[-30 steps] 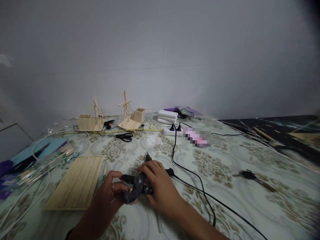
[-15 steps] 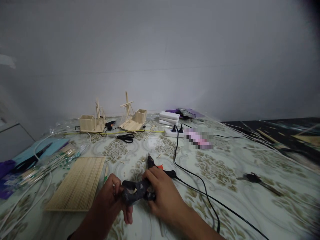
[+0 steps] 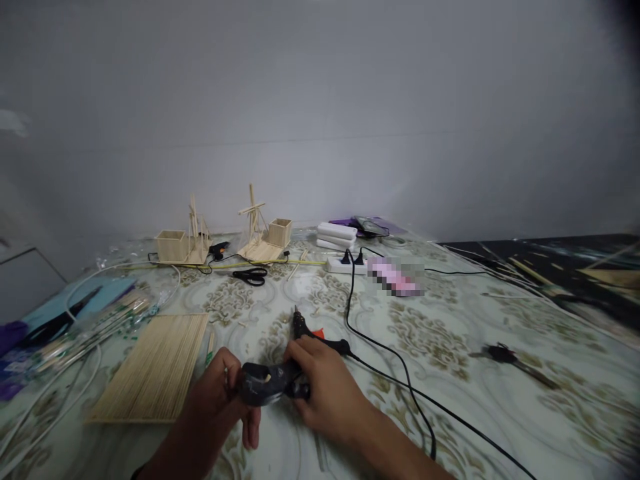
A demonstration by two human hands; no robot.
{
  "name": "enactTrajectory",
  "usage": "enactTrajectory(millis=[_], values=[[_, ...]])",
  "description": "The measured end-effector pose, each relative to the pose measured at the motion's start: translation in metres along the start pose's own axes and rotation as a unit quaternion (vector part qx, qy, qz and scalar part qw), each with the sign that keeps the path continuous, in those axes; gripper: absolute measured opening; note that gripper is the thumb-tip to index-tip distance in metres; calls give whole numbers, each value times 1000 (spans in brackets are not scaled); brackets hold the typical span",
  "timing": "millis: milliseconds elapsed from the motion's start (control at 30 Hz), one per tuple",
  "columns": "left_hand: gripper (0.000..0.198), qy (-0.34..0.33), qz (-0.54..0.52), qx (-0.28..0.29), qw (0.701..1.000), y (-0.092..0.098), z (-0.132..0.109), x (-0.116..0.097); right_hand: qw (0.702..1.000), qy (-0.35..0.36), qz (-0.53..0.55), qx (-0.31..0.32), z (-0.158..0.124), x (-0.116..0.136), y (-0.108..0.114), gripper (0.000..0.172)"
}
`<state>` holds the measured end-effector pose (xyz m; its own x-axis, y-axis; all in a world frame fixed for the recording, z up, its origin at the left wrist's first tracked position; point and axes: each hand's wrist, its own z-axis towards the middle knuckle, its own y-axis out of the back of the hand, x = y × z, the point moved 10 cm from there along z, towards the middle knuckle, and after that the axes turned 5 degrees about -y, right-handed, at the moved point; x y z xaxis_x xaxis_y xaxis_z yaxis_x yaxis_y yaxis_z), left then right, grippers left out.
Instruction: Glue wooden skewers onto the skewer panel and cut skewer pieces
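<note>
My right hand (image 3: 323, 373) is closed around the handles of a pair of black pincers (image 3: 263, 385), whose jaws point left. Inside the jaws' rounded gap a small pale bit shows, like the end of a thin stick. At the jaw tips my left hand (image 3: 223, 387) has thumb and forefinger pinched together; what they hold is mostly hidden. Just beyond my right hand lies a black glue gun (image 3: 300, 325) with an orange trigger, its body partly covered by that hand. To the left of my left hand lies a flat panel of thin sticks (image 3: 153, 367).
Two stick models with boxes (image 3: 173, 247) stand near the wall, with black scissors (image 3: 251, 275) before them. Packs of sticks (image 3: 100, 333) lie left. A white power strip (image 3: 345, 265) feeds black cords (image 3: 380, 340) running right of my hand. A dark tool (image 3: 500, 353) lies far right.
The pincers' jaws have closed from a wider gap, squeezed by my right hand. Both hands stay in nearly the same place, and the view has shifted slightly.
</note>
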<state>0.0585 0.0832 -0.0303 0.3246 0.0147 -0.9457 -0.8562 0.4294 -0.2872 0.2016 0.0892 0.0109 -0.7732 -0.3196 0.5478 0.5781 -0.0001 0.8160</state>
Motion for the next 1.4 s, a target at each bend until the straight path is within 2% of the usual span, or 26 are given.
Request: enactTrajectory(millis=[133,333,533,633,800,1000,1133,1267,1400], values=[[54,20,-12,7,1000,-6,-2,-3,1000,-12,2,13,-3,1,-3,24],[45,27,22,23,999,-11,-6,-14,999,-15,5,27,-5,2,-2,23],[47,13,33,18,999,-4,-1,-8,999,-25,-2,31,-4,0,-2,22],[45,4,60,7,998,0,0,-11,999,-17,12,26,-5,1,0,22],[57,-37,115,-24,992,8,-2,-20,999,-17,27,24,-5,-1,4,22],[67,-99,199,27,975,6,-7,-25,998,-3,59,23,-4,1,7,25],[55,-130,238,52,961,-1,-9,-34,995,5,93,39,-7,5,1,26],[45,-142,243,78,956,-8,-8,-40,994,17,99,46,-10,10,-2,26],[53,-145,217,109,959,-12,-10,-39,993,18,106,54,-10,12,-4,25]])
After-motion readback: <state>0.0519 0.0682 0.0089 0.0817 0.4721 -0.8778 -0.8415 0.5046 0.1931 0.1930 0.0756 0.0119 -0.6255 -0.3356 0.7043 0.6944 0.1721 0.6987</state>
